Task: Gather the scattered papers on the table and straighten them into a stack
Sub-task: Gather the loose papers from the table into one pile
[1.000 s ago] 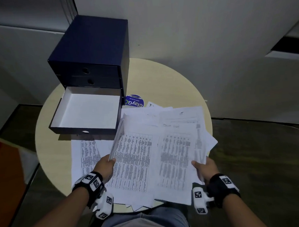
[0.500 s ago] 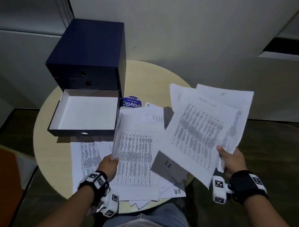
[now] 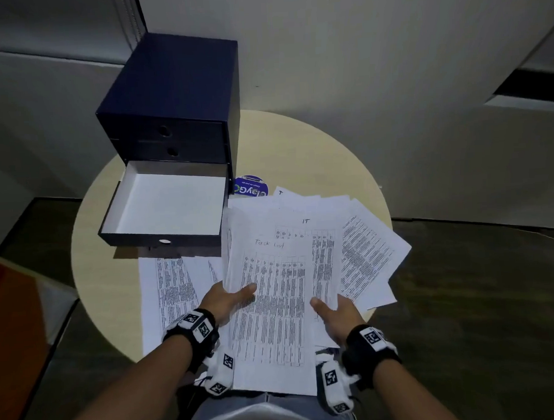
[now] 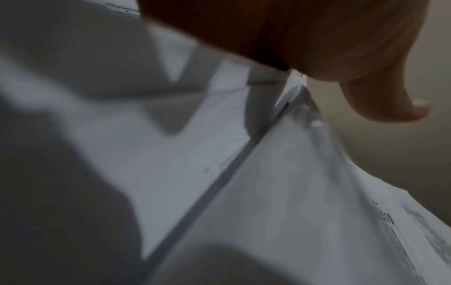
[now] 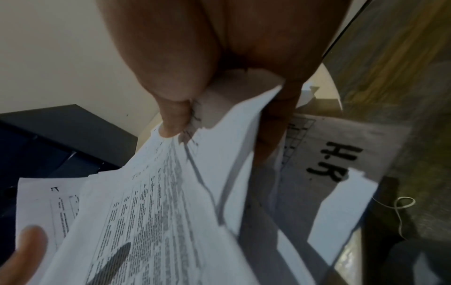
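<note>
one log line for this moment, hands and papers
left hand: grips papers | right hand: grips papers | stack: uneven, fanned right | loose sheet: on table

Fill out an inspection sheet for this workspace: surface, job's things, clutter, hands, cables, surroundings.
Surface: round pale table.
Job's things: fanned bundle of papers held in both hands, edges uneven; loose sheet flat on the table at left; sheet marked HR lies underneath.
Clutter: navy drawer box, bottom drawer open; round blue sticker.
Hands: left hand and right hand each grip the bundle, thumbs on top.
Cables: thin pale cord on the floor.
Surroundings: grey wall, dark floor.
</note>
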The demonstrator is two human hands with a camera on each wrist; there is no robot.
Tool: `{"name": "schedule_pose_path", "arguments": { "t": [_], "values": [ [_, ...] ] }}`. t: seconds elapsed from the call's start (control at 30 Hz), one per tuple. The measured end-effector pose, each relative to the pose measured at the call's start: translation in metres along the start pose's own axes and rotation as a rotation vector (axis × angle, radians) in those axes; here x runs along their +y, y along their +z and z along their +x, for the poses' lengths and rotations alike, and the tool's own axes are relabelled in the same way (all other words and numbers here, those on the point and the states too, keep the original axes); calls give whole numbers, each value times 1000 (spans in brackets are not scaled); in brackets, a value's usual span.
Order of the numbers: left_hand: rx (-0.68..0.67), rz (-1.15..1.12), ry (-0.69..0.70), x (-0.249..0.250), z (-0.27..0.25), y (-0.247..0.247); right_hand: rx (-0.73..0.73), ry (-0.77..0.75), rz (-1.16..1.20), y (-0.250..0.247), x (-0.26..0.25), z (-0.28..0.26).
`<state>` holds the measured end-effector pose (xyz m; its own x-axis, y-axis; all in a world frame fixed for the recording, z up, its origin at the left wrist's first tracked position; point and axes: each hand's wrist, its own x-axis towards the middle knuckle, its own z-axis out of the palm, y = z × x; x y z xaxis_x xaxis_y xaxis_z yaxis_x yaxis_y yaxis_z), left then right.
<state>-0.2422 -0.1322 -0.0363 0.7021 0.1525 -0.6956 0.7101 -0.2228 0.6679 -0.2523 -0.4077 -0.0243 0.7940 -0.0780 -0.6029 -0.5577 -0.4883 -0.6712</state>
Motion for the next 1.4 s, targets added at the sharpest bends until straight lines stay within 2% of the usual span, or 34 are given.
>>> {"name": "schedule_pose_path", "arguments": {
  "t": [0.13,0.27,0.3,0.43,0.57,0.63,0.7,0.77,0.83,0.9,1.03,1.2,1.27,1.4],
  "values": [
    [21,28,72,-5,4,1,0,23,106,-6,-1,-1],
    [75,1,75,-16,13,4,56,20,10,-14,23,23],
    [62,-34,78,-16,13,4,25,4,-44,-13,36,37],
    [29,-93,82,-15,14,4,-124,-17,-259,5,10,19],
    [132,-55,87,-17,16,7,-170,-7,-261,14,-4,9],
    [136,-28,80,-19,17,6,-82,-2,-165,5,-7,6],
    [133,-11,65,-21,19,5,124,31,-84,-13,-6,6],
    [132,-10,49,-23,21,4,331,55,-102,-35,-2,10],
    [133,-3,47,-23,21,5,453,99,-166,-58,7,21],
    [146,13,46,-22,20,6,457,154,-186,-77,15,32],
    [164,11,41,-21,19,7,368,257,18,-87,16,43],
    [163,15,36,-22,20,6,399,440,33,-88,19,48],
    [163,19,39,-22,20,6,370,435,72,-89,23,48],
    [155,20,46,-24,22,6,472,364,97,-93,29,47]
  ]
}}
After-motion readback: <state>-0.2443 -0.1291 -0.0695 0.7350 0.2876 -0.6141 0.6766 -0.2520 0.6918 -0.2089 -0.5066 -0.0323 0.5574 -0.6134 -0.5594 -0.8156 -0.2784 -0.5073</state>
